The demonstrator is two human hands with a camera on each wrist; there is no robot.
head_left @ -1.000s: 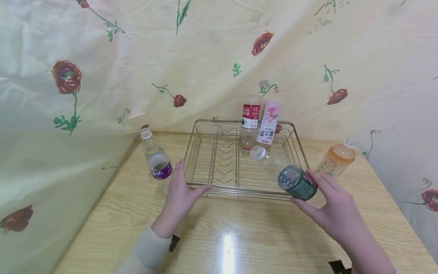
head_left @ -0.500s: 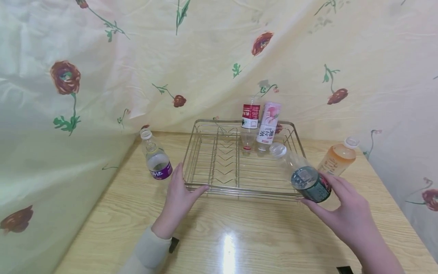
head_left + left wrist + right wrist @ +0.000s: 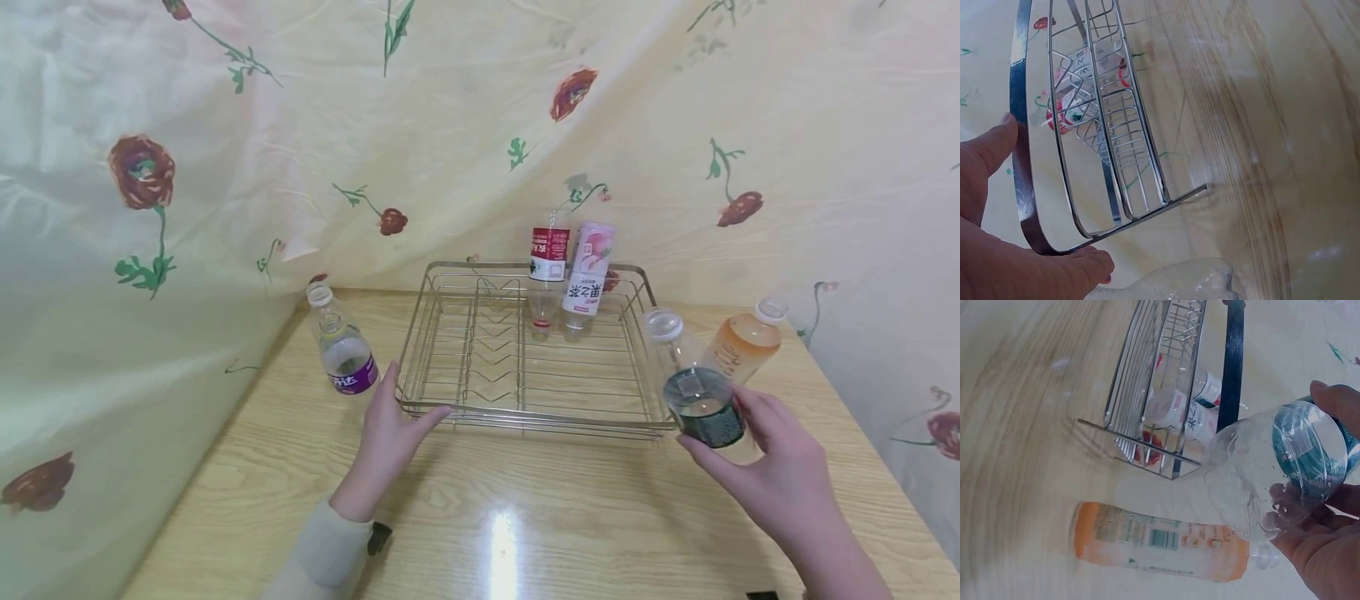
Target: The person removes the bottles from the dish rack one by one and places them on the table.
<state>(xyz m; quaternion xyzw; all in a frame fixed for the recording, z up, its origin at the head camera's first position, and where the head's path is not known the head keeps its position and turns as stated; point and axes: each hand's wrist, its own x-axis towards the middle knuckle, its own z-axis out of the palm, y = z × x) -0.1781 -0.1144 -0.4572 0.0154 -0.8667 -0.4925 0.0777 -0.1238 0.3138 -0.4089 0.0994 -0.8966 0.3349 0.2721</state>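
My right hand (image 3: 780,467) grips a clear plastic bottle (image 3: 701,387) with a dark green label, thumb and fingers around its lower part. The bottle is tilted, white-rimmed neck pointing up and away, beside the right front corner of a metal wire dish rack (image 3: 525,414). My left hand (image 3: 393,437) touches the rack's left front corner with extended thumb and fingers. In the rack's back right stand two upside-down bottles: one red-labelled (image 3: 550,254), one pink and white (image 3: 590,271). An orange bottle (image 3: 1160,540) stands behind the held one.
A clear bottle (image 3: 347,358) with a purple label stands on the wooden table (image 3: 465,533) left of the rack. A flower-patterned cloth (image 3: 465,125) hangs behind and along both sides of the table.
The right hand has moved right with the green-labelled bottle, from over the rack to beside its right side, and the bottle stands more upright. The left hand has barely shifted.
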